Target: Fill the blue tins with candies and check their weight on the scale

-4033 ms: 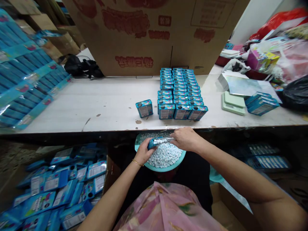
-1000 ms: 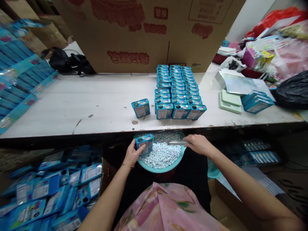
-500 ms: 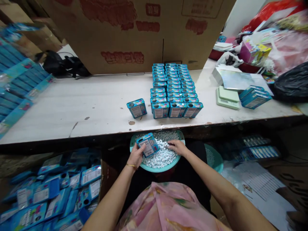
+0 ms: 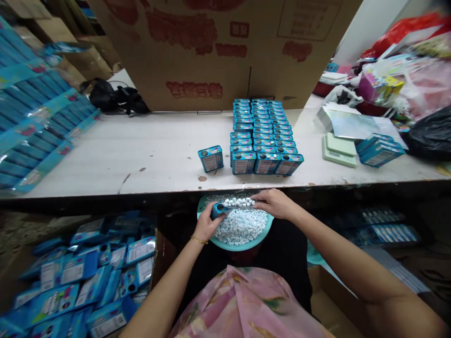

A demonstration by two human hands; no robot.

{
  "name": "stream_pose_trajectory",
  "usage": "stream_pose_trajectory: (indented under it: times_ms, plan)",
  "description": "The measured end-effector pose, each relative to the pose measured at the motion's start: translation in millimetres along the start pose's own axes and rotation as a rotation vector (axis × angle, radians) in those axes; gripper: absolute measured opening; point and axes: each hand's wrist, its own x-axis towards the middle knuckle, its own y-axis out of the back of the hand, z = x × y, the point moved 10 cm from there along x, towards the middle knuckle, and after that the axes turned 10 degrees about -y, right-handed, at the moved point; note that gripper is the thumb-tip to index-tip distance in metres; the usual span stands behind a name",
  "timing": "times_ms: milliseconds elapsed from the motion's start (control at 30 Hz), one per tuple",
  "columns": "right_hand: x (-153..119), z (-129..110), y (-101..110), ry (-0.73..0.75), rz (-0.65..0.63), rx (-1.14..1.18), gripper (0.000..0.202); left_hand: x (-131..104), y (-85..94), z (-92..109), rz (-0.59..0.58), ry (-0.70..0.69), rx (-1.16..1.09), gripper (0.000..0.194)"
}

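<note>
My left hand (image 4: pixel 207 222) is wrapped round a small blue tin (image 4: pixel 218 210), tilted so its dark round opening faces up and right. In my right hand (image 4: pixel 276 204) is a scoop heaped with white candies (image 4: pixel 239 202); the scoop's shape is mostly hidden under them. Its far end reaches close to the tin's opening, and I cannot tell whether they touch. Below both hands a turquoise basin (image 4: pixel 243 248) on my lap holds many more small white candies (image 4: pixel 243 229).
Rows of blue tins (image 4: pixel 262 136) stand on the white table (image 4: pixel 169 155), with a single tin (image 4: pixel 211 158) left of them. A large carton (image 4: pixel 225 61) rises behind. At right is a pale green scale (image 4: pixel 338 149). A box of loose blue tins (image 4: pixel 84 281) lies lower left.
My right hand has come up out of the candies with a loaded scoop. The tin has turned from showing its flat side to pointing its opening toward the scoop. The view has shifted left.
</note>
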Motion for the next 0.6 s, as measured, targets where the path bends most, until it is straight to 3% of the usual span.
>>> stream_pose_trajectory:
  times_ms: [167,300,367,433,500,600]
  plan:
    - [2,-38,8,-0.026,-0.061,-0.368,0.027,2,-9.3,8,-0.029,-0.048,0.052,0.035]
    - [2,-57,11,-0.039,-0.053,-0.483,0.028,3,-9.8,9,-0.033,-0.062,0.052,0.036]
    - [-2,-56,16,-0.041,-0.034,-0.481,0.028,3,-7.2,7,-0.021,-0.05,0.025,0.036]
    - [-9,-41,21,-0.057,-0.019,-0.433,0.028,2,-1.2,0,0.006,-0.007,-0.028,0.037]
    - [-18,-10,20,-0.109,-0.016,-0.379,0.027,-1,6.2,-12,0.039,0.055,-0.111,0.037]
    - [-28,51,-6,-0.248,-0.041,-0.348,0.026,-10,9.6,-36,0.093,0.192,-0.337,0.039]
